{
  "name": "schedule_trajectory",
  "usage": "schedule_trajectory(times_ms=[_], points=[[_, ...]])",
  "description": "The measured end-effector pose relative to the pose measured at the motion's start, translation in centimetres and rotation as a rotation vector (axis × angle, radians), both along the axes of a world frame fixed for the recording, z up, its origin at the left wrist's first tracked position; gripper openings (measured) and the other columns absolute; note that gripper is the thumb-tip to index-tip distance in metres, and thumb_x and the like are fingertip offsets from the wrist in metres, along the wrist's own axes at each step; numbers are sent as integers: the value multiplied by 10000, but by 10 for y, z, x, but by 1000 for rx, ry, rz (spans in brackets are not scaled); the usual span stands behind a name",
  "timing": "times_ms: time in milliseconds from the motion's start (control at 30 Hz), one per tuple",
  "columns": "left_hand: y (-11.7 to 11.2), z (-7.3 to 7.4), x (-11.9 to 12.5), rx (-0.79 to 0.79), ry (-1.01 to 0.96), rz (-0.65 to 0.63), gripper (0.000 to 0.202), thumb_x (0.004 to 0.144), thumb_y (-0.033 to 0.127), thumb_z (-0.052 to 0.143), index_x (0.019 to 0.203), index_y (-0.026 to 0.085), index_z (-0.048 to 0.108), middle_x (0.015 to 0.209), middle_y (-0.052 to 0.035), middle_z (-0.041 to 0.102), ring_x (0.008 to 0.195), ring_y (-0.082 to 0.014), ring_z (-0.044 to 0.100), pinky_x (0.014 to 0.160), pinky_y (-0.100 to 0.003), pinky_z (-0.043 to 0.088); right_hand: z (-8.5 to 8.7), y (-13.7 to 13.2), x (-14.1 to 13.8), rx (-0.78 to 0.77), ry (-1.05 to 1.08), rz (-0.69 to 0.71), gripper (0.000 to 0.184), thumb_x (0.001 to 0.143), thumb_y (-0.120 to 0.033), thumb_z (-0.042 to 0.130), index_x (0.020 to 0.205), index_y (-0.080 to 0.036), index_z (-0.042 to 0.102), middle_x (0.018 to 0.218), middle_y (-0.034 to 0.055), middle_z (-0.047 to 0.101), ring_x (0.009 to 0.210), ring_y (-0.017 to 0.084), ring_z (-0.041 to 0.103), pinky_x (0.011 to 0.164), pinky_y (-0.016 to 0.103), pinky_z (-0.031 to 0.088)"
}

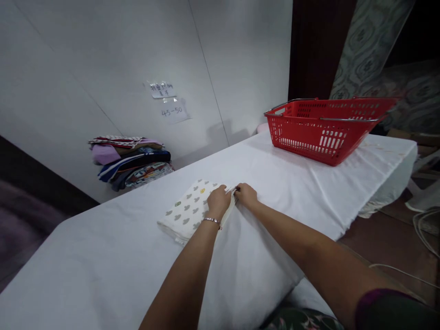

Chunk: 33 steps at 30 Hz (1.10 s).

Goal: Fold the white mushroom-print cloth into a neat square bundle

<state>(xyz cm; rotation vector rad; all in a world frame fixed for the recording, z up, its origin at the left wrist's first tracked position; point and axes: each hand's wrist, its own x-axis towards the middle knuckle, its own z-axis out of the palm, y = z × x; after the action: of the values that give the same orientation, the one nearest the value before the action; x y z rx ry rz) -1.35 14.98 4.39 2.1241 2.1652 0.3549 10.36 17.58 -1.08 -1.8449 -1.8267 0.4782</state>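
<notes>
Wall note [173, 111] "45-50" beyond patterned cloth [187, 211]

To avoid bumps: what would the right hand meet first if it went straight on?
The right hand would slide onto the folded patterned cloth it touches; beyond, probably the clothes pile.

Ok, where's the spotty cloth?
In the head view, the folded spotted cloth lies on the white table, centre-left, under the left hand, with the right hand at its right edge.
</notes>
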Motion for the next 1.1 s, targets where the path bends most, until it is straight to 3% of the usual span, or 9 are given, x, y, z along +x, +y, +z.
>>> schedule_trajectory(times_ms=[433,633,867,1100], points=[[-2,-5,-13,-1,-189,-53,414,788,327,524,1183,204,541,1024,-45,674,948,-194,598,783,-277,419,0,6,-9,-20,-18,-77,266,821,-336,459,964,-245,664,1011,59,606,887,181,591,671,244,419],[0,-6,-27,13,-328,-139,379,816,394,501,1122,187,584,1025,-45,672,928,-160,597,809,-246,422,2,7,-14,-30,-25,-111,261,810,-326,477,968,-219,655,1011,87,579,877,196,583,663,260,424],[20,-7,-84,171,-193,1,365,833,399,470,1059,147,609,1152,-92,608,1083,-210,527,952,-302,371,-7,6,-15,57,1,-95,217,824,-273,445,920,-217,631,1050,69,562,955,194,537,697,268,430],[55,-20,-134,90,-45,101,433,831,448,439,1114,148,571,1204,-112,575,1136,-254,494,958,-353,372,-9,10,-15,46,-10,-25,217,792,-281,486,926,-206,638,1404,47,365,1180,265,392,827,357,431]])
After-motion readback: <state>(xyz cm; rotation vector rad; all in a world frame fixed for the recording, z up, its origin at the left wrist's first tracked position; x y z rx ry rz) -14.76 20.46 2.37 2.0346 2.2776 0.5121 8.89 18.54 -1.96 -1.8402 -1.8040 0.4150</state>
